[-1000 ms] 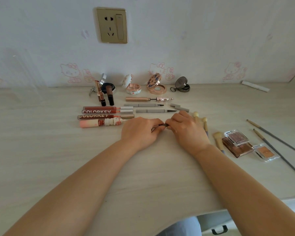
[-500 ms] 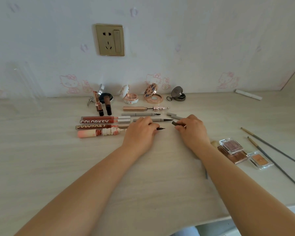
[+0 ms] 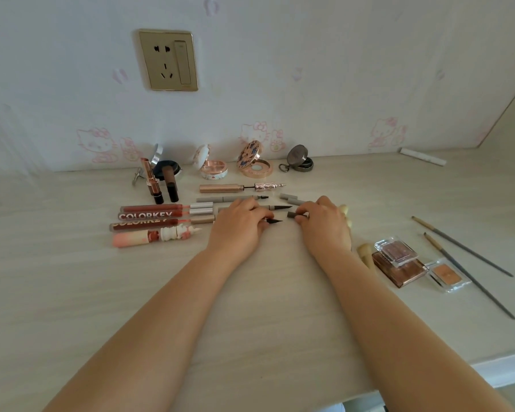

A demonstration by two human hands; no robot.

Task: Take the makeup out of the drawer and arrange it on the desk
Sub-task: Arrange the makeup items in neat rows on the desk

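My left hand (image 3: 238, 226) rests on the desk (image 3: 265, 307), closed around an eyeliner pen (image 3: 274, 221) whose dark tip points right. My right hand (image 3: 324, 226) pinches the pen's grey cap (image 3: 292, 215), a short gap from the tip. Rows of makeup lie behind: lip gloss tubes (image 3: 149, 216), a pink tube (image 3: 155, 237), grey pens (image 3: 229, 199), a rose-gold liner (image 3: 238, 187) and two lipsticks (image 3: 161, 185). Open compacts (image 3: 256, 168) stand along the wall. The drawer is out of view.
Eyeshadow palettes (image 3: 399, 263) and a small blush pan (image 3: 445, 275) lie to the right, with two long thin brushes (image 3: 464, 248) beyond. Short brushes (image 3: 364, 252) poke out beside my right wrist. A white stick (image 3: 422, 156) lies by the wall. A power socket (image 3: 168, 60) is above.
The cap has been pulled off the pen: the hands were together a second ago and are now apart, moved back toward the pen rows. The view has tilted up a little.
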